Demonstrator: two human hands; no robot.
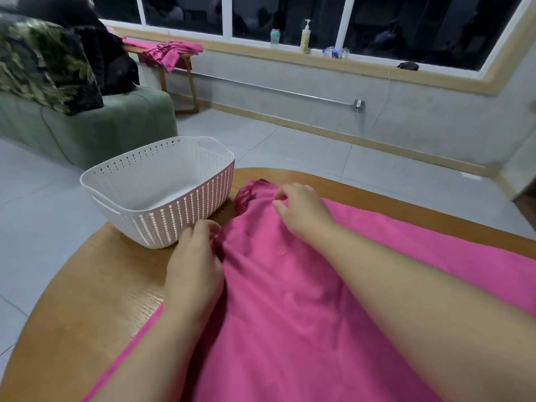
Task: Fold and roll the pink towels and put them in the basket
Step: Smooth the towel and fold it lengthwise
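White perforated plastic basket (162, 195) stands at the round wooden table's (87, 285) far left edge. Just beside it, the left hand (194, 271) pinches the bunched edge of the pink towel (284, 300) spread across the table; the right hand (301, 210), fingers curled, grasps its far end.

A home living room, by the look of it.
Beyond the left hand (193, 274) sits a green sofa (95, 126) with a leaf-print cushion (43, 62); farther off, a wide window sill (290, 58) carries a pump bottle (305, 37), and pale tiles (290, 146) cover the floor past the wooden tabletop (95, 285).
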